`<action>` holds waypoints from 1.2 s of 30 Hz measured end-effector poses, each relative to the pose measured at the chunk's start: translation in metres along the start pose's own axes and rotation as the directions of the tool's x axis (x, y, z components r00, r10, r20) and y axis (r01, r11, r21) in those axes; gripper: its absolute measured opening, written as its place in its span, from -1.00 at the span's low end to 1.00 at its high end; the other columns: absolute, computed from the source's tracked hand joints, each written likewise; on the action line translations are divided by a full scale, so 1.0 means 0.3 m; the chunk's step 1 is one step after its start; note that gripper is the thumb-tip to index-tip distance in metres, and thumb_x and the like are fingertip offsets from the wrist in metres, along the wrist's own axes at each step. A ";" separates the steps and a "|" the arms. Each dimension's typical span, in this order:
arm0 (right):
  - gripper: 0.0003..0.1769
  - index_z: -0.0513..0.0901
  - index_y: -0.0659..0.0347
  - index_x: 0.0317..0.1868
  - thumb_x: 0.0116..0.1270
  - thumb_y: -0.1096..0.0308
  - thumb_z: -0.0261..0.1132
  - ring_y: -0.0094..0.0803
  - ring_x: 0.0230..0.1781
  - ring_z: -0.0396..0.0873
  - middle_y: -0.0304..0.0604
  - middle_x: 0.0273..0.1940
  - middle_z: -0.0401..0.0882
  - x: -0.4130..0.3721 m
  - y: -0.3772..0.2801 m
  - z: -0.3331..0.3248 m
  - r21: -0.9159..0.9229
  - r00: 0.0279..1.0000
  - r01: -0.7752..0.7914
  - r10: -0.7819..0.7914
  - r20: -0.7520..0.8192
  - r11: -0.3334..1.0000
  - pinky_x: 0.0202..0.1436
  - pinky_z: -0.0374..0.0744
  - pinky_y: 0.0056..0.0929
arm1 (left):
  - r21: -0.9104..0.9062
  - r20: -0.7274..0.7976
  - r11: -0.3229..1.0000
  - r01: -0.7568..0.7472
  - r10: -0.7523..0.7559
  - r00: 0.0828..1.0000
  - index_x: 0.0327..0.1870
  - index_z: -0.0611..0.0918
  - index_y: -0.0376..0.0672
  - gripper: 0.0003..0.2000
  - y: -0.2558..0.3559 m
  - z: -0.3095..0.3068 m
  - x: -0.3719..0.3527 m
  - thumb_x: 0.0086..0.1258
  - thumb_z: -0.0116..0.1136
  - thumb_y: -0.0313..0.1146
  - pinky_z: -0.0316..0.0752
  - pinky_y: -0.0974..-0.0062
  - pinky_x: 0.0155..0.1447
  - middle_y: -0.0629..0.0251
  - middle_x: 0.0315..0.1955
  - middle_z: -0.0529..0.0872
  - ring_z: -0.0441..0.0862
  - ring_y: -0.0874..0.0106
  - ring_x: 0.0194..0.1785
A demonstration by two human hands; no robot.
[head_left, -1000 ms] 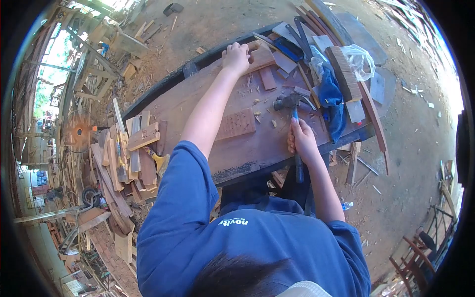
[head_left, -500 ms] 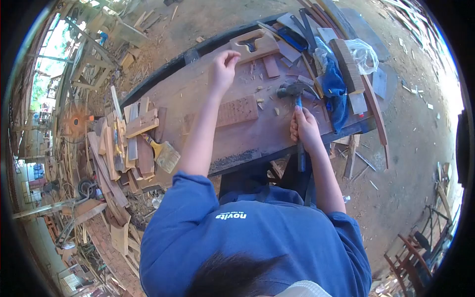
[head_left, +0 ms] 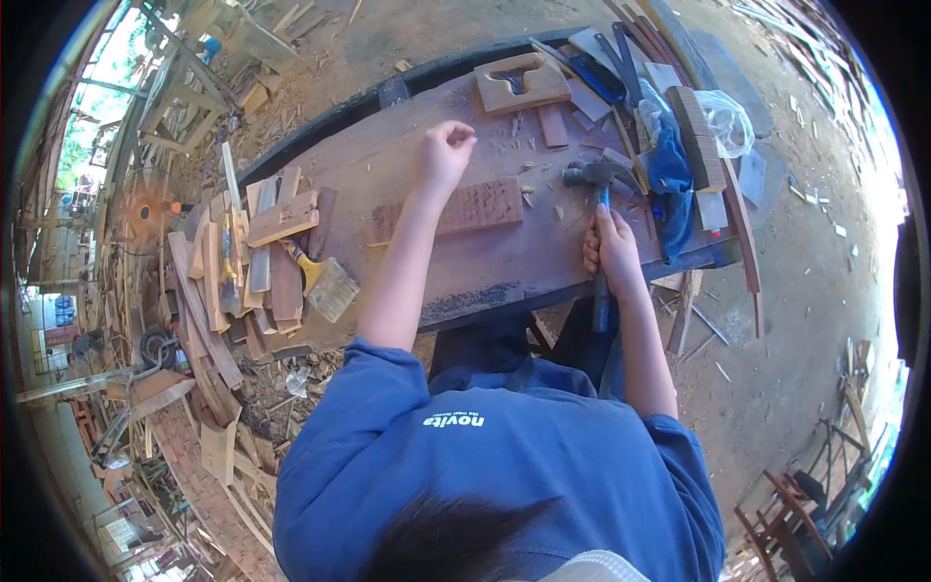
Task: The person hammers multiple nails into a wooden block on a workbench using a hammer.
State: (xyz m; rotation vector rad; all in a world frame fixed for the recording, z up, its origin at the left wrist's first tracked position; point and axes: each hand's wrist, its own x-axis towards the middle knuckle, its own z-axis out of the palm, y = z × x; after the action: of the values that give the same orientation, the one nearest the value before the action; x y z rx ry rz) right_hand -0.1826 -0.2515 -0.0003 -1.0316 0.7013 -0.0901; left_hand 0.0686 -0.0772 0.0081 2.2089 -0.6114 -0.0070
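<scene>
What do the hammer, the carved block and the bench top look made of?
The hammer: dark, dull metal claw head; blue handle, likely rubber or plastic, gripped by the right hand. The carved block: reddish-brown wood, apparently unfinished, with patterned cuts on its face. The bench top: thick weathered wood, bare and scuffed.

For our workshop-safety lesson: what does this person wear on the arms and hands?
The left hand and right hand are bare, with no gloves, and no watch or ring shows. A blue shirt has short sleeves, the left sleeve and right sleeve ending about the elbow, so nothing covers the arms below. Small white lettering sits on the shirt.
</scene>
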 end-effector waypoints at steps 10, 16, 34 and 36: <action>-0.65 0.35 0.13 -0.24 0.59 0.03 0.01 -0.62 -0.72 0.24 -0.38 -0.59 0.27 -0.004 -0.007 -0.002 0.064 1.000 -0.025 0.024 0.014 0.998 -0.68 0.31 -0.58 | 0.384 0.065 0.875 -0.295 0.293 0.954 -0.32 0.75 -0.01 -0.89 0.134 0.168 0.343 0.26 0.30 -0.22 0.54 0.23 0.08 0.25 -0.20 0.74 0.63 0.22 0.00; -0.64 0.35 0.14 -0.25 0.58 0.02 0.04 -0.58 -0.72 0.27 -0.36 -0.60 0.25 -0.005 -0.009 -0.007 0.081 0.999 -0.027 0.023 0.046 0.996 -0.69 0.31 -0.53 | 0.590 0.236 0.761 -0.270 0.157 0.959 -0.18 0.76 -0.01 -0.82 0.181 0.201 0.400 0.30 0.28 -0.19 0.54 0.21 0.13 0.21 -0.13 0.70 0.62 0.20 0.07; -0.66 0.36 0.13 -0.24 0.58 0.04 0.04 -0.63 -0.71 0.25 -0.38 -0.58 0.26 -0.001 0.006 -0.011 0.068 0.999 -0.020 0.016 0.051 0.997 -0.68 0.32 -0.57 | -0.540 0.122 0.841 0.026 0.048 0.991 -0.02 0.64 -0.15 -0.78 0.073 -0.026 -0.028 0.59 -0.13 -0.49 0.42 0.63 -0.15 0.52 -0.43 0.50 0.44 0.64 -0.34; -0.64 0.34 0.13 -0.26 0.57 0.02 0.06 -0.60 -0.71 0.25 -0.38 -0.58 0.26 -0.005 -0.002 -0.009 0.077 0.998 -0.040 0.037 0.043 0.996 -0.68 0.33 -0.55 | -0.616 0.120 0.785 0.069 0.007 0.993 -0.02 0.64 -0.15 -0.79 0.060 -0.062 -0.162 0.59 -0.10 -0.48 0.43 0.63 -0.15 0.51 -0.42 0.54 0.48 0.63 -0.32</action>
State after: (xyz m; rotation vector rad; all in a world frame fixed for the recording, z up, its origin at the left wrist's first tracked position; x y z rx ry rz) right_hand -0.1851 -0.2533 0.0000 -0.9424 0.6748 -0.0619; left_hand 0.0221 -0.0527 0.0238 1.5749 -0.5375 -0.3167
